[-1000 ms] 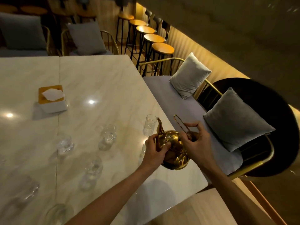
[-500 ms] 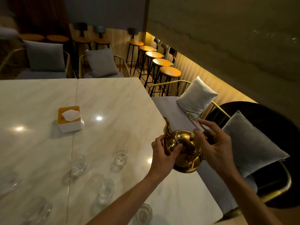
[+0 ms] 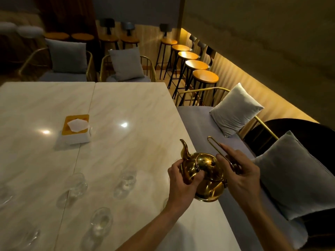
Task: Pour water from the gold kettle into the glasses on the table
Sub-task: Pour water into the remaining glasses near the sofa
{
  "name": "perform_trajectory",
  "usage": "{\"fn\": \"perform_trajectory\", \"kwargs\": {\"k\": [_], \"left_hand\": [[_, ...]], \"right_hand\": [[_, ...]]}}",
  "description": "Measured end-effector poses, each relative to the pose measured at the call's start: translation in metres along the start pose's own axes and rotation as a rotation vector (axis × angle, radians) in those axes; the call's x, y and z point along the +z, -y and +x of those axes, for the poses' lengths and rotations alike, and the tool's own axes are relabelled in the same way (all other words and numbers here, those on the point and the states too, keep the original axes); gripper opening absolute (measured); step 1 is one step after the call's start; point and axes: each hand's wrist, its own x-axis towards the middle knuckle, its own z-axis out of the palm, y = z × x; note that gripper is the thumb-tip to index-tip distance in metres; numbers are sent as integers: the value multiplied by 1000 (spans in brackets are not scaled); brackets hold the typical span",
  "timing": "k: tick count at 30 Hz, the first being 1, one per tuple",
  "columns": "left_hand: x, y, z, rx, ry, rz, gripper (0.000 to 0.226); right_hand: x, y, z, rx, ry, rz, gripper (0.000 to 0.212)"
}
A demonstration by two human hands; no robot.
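A pale marble bench (image 3: 126, 105), two slabs joined by a seam, fills a dim lounge with warm light along a ribbed wall. A tissue box (image 3: 75, 130) sits alone toward the far left. Five clear glasses (image 3: 125, 183) show plainly on the near half; others at the left edge are too blurred to count. Five wooden bar stools (image 3: 196, 65) line the right wall, more stand in the dark behind, and four grey cushions (image 3: 235, 109) rest on gold-framed seats. At the bench's right edge, the left hand (image 3: 181, 185) wraps the gold kettle (image 3: 204, 173) near its spout, while the right hand (image 3: 239, 171) pinches its raised wire handle.
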Motion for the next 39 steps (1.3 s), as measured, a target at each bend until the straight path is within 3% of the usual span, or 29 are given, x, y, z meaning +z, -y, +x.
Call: {"fn": "perform_trajectory", "kwargs": {"k": [2,12,16,22,25,30,32,35,39], "left_hand": [[18,6,8,-33,-43,-2,98],[98,44,40,-219,-205,-97,85],[110,62,49,-266,-196,-117,92],[116,79,64,-314,-159,-177,76],[120,92,70,-347,-160,-193,86],[125,103,75,-399,-195,-217,124],[127,107,76,-407,-206,-220,121],[130,112,79,-422,-215,-233,100],[131,119,82,-423,-226,-244,86]], "right_hand": [[-6,-18,11,27,21,47,38],[-23,-102,51,171,157,221,41],[-21,-127,59,176,183,220,39],[-14,-153,63,192,183,173,37],[-8,-158,64,218,173,156,34],[0,-163,64,276,187,155,26],[3,-167,64,304,198,119,26],[7,-174,64,328,236,55,24],[9,-179,68,343,277,11,44]]}}
